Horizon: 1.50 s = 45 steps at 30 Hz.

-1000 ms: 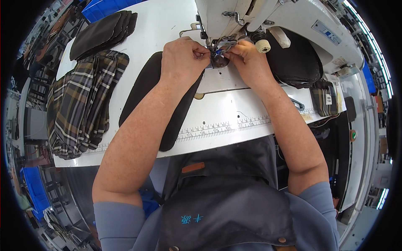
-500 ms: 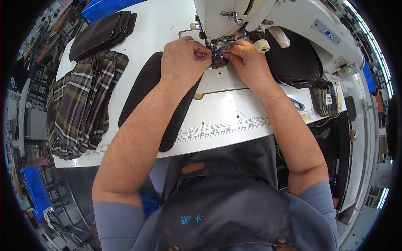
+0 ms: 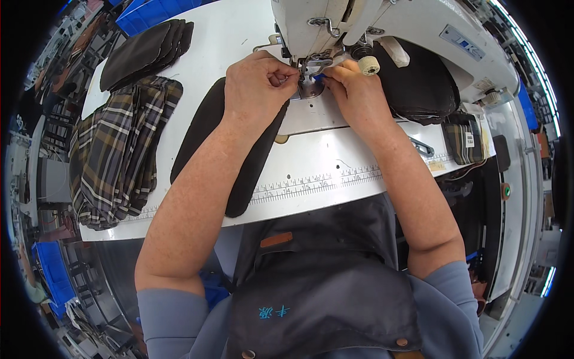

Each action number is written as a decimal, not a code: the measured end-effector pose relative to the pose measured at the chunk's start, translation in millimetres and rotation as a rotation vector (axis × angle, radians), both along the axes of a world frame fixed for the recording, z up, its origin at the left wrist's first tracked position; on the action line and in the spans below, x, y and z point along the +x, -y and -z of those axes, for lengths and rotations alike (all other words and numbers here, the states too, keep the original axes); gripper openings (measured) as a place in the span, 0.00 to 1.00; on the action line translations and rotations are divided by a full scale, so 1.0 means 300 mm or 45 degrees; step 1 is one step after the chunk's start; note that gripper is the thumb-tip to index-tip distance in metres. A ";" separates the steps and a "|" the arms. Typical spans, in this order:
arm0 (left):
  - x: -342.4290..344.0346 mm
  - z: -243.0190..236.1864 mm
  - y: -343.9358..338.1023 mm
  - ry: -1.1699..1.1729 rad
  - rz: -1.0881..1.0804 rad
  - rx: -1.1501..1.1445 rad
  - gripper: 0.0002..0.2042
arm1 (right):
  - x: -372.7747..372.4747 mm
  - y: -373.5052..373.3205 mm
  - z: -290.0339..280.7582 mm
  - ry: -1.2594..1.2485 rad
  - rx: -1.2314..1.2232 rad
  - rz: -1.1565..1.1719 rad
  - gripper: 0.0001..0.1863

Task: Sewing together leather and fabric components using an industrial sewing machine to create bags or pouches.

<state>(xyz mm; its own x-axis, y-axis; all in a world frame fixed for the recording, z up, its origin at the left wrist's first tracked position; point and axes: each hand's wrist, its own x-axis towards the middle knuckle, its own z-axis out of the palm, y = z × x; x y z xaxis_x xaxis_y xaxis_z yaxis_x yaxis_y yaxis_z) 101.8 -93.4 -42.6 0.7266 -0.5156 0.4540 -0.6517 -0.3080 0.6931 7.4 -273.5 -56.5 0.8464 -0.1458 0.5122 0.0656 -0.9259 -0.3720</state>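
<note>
Both of my hands are at the needle area of a white sewing machine (image 3: pixel 359 48). My left hand (image 3: pixel 251 90) is just left of the presser foot (image 3: pixel 302 73), thumb and fingers pinched together; whatever is between them is too fine to make out. On the other side, the fingers of my right hand (image 3: pixel 360 96) close on a small blue thing (image 3: pixel 318 78), mostly hidden by the fingertips and machine parts. Under my left wrist and forearm lies a long black fabric piece (image 3: pixel 248 185) with rounded ends, flat on the white table (image 3: pixel 311 149).
At left are a stack of plaid fabric pieces (image 3: pixel 116 158) and a dark stack (image 3: pixel 143 51), with a blue bin (image 3: pixel 158 13) behind. Right of the machine head lie more dark pieces (image 3: pixel 418 87), a plaid piece (image 3: pixel 459 143) and a small cutter (image 3: pixel 422 147). A ruler strip (image 3: pixel 317 183) follows the front edge.
My left hand has drawn slightly left, away from the presser foot. The right hand stays beside the needle area, and the view has shifted a little.
</note>
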 end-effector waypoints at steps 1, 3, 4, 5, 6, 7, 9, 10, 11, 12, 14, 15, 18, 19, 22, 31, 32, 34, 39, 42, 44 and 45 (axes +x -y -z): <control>-0.001 -0.002 -0.002 0.019 -0.002 0.013 0.06 | -0.013 -0.001 -0.007 -0.019 -0.044 0.022 0.09; 0.006 0.011 0.000 0.140 -0.006 -0.044 0.06 | -0.045 -0.009 -0.020 -0.040 -0.090 0.049 0.09; 0.010 0.015 0.001 0.260 -0.011 -0.102 0.07 | -0.067 -0.017 -0.029 -0.052 -0.158 0.067 0.08; 0.013 0.012 0.000 0.262 -0.007 -0.103 0.07 | -0.090 -0.025 -0.038 -0.063 -0.223 0.083 0.08; 0.016 0.009 -0.009 0.293 -0.041 -0.075 0.06 | -0.113 -0.040 -0.050 -0.061 -0.222 0.080 0.08; 0.018 0.007 -0.014 0.324 -0.074 -0.049 0.06 | -0.140 -0.056 -0.067 -0.084 -0.190 0.043 0.08; 0.018 0.007 -0.024 0.415 0.067 -0.065 0.05 | -0.198 -0.087 -0.095 -0.107 -0.156 -0.005 0.08; 0.017 0.005 -0.031 0.505 0.212 -0.082 0.05 | -0.232 -0.099 -0.110 -0.125 -0.089 -0.075 0.08; -0.009 -0.008 -0.035 0.506 0.215 -0.084 0.05 | -0.268 -0.104 -0.128 -0.144 -0.028 -0.133 0.08; -0.053 -0.026 -0.036 0.576 0.338 0.076 0.05 | -0.301 -0.105 -0.142 -0.145 -0.029 -0.128 0.08; -0.088 -0.027 -0.015 0.648 0.459 0.239 0.05 | -0.349 -0.102 -0.164 -0.124 0.138 -0.113 0.09; -0.092 -0.004 0.001 0.723 0.503 0.241 0.05 | -0.359 -0.096 -0.165 -0.120 0.140 -0.113 0.09; -0.121 -0.013 0.017 0.843 0.609 0.262 0.07 | -0.390 -0.074 -0.157 0.031 0.171 -0.021 0.10; -0.132 -0.023 0.018 0.883 0.658 0.283 0.09 | -0.400 -0.065 -0.153 0.053 0.174 -0.014 0.11; -0.123 -0.009 0.010 0.919 0.696 0.301 0.10 | -0.432 -0.022 -0.125 0.058 0.231 0.008 0.10; -0.136 -0.006 0.037 0.910 0.532 0.354 0.10 | -0.373 -0.069 -0.063 0.083 0.089 -0.133 0.12; -0.136 -0.005 0.040 0.847 0.533 0.322 0.10 | -0.373 -0.078 -0.076 0.058 0.079 -0.149 0.13; -0.141 -0.004 0.029 0.784 0.518 0.308 0.10 | -0.368 -0.103 -0.075 0.038 0.081 -0.185 0.15; -0.154 -0.054 0.019 0.374 0.561 0.263 0.08 | -0.345 -0.152 -0.032 0.108 -0.076 -0.368 0.12; -0.185 -0.085 -0.008 0.432 0.667 0.327 0.09 | -0.362 -0.134 -0.039 0.142 -0.136 -0.352 0.07; -0.226 -0.135 -0.027 0.277 0.719 0.315 0.06 | -0.400 -0.111 -0.057 0.056 -0.377 -0.406 0.06; -0.240 -0.156 -0.036 0.112 0.746 0.314 0.03 | -0.416 -0.091 -0.066 0.046 -0.411 -0.424 0.08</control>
<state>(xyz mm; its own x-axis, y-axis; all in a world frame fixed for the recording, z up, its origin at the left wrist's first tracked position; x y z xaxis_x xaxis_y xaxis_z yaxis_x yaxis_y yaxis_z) 29.7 -82.7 4.3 0.2581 -0.9129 0.3164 -0.8118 -0.0273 0.5833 -117.3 -246.3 -36.7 0.8010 0.3029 0.5165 0.3866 -0.9203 -0.0599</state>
